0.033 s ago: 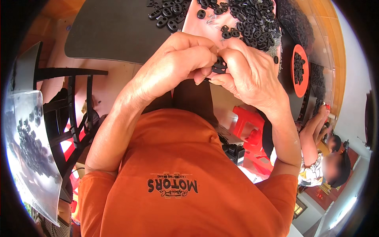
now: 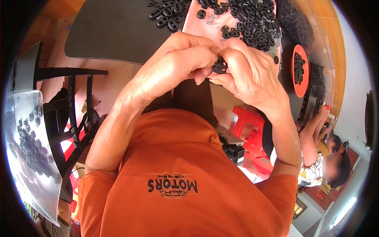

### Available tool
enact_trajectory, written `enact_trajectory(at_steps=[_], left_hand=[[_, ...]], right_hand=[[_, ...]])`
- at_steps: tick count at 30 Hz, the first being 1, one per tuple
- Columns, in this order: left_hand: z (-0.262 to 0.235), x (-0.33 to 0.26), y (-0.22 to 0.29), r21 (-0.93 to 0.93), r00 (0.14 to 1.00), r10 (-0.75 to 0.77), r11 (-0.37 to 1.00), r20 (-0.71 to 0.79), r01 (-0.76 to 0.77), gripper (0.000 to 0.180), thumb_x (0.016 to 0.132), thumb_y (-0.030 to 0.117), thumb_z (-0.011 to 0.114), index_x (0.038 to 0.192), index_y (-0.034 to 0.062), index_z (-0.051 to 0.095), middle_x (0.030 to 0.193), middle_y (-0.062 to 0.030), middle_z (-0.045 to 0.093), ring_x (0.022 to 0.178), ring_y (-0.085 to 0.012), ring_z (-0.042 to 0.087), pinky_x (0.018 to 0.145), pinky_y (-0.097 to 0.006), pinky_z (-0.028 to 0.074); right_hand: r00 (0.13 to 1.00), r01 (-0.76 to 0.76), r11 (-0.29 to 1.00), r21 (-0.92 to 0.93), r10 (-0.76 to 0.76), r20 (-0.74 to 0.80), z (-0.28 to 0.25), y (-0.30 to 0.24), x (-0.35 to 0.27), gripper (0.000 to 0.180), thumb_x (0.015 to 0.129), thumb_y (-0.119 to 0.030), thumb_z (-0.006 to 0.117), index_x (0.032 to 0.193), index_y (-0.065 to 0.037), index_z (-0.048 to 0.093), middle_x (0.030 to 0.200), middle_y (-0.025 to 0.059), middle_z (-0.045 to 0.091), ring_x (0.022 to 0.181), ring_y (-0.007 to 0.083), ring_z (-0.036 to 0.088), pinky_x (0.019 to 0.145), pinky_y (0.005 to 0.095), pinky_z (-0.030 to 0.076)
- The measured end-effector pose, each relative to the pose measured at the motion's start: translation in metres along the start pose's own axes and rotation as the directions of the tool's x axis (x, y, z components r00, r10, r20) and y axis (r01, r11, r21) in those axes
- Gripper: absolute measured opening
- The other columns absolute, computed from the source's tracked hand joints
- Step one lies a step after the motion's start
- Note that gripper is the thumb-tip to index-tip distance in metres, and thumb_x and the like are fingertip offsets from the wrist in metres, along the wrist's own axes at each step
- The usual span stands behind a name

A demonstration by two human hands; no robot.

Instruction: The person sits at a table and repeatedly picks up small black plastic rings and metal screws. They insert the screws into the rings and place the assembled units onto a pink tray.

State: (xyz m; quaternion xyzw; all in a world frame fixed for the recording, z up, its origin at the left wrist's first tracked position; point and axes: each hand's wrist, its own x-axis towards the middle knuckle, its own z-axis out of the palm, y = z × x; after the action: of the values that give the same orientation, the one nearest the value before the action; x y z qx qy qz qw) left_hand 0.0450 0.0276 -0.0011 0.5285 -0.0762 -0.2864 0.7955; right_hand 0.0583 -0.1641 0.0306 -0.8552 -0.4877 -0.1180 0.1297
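Note:
Close together above the near edge of the table, both my hands are closed around one small black cord lock. My left hand pinches at its left side, the thumb and bent fingers pressed together. From the other side, my right hand grips it between thumb and curled fingers. The fingers hide much of the piece. Just beyond my hands lies a pink tray holding a heap of black cord lock parts and small clear or metallic pieces, probably springs.
Several finished-looking black cord locks lie on the dark tabletop left of the tray. An orange-red dish of black parts stands at the right. A clear bag of black parts, a black chair frame and a red stool surround me. Another person sits at right.

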Motion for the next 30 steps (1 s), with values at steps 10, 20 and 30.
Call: enact_trajectory(at_steps=[10,20,30], left_hand=[[0.0021,-0.0018,0.0006,0.13,0.999,0.031,0.991,0.038,-0.036,0.022,0.081,0.021,0.051,0.076,0.0003,0.059,0.062,0.0007,0.05,0.056,-0.0057,0.046,0.049,-0.02,0.03],[0.0021,-0.0001,0.0004,0.255,0.997,0.053,0.965,0.051,-0.065,0.023,0.079,0.012,0.042,0.06,0.0003,0.047,0.057,-0.0011,0.043,0.054,-0.0087,0.039,0.051,-0.026,0.032],[-0.0017,0.004,-0.0021,0.302,0.994,0.074,0.948,0.085,-0.096,0.024,0.077,0.015,0.044,0.06,-0.0008,0.049,0.054,-0.0022,0.043,0.051,-0.0092,0.039,0.048,-0.026,0.03]], right_hand=[[0.997,-0.011,1.0,-0.014,0.012,0.07,-0.0019,-0.0036,-0.0017,0.039,0.078,-0.032,0.071,0.077,-0.006,0.042,0.071,0.0082,0.048,0.058,0.0242,0.058,0.048,0.0359,0.047],[0.989,-0.063,0.994,0.088,0.05,0.137,0.0037,-0.0022,-0.0033,0.036,0.084,-0.028,0.067,0.076,-0.003,0.043,0.062,0.0135,0.053,0.053,0.0308,0.058,0.043,0.0399,0.045],[0.991,-0.046,0.993,0.113,0.031,0.133,0.0039,-0.0042,-0.0025,0.031,0.087,-0.025,0.064,0.075,-0.002,0.046,0.061,0.0138,0.055,0.053,0.0314,0.058,0.043,0.039,0.043]])
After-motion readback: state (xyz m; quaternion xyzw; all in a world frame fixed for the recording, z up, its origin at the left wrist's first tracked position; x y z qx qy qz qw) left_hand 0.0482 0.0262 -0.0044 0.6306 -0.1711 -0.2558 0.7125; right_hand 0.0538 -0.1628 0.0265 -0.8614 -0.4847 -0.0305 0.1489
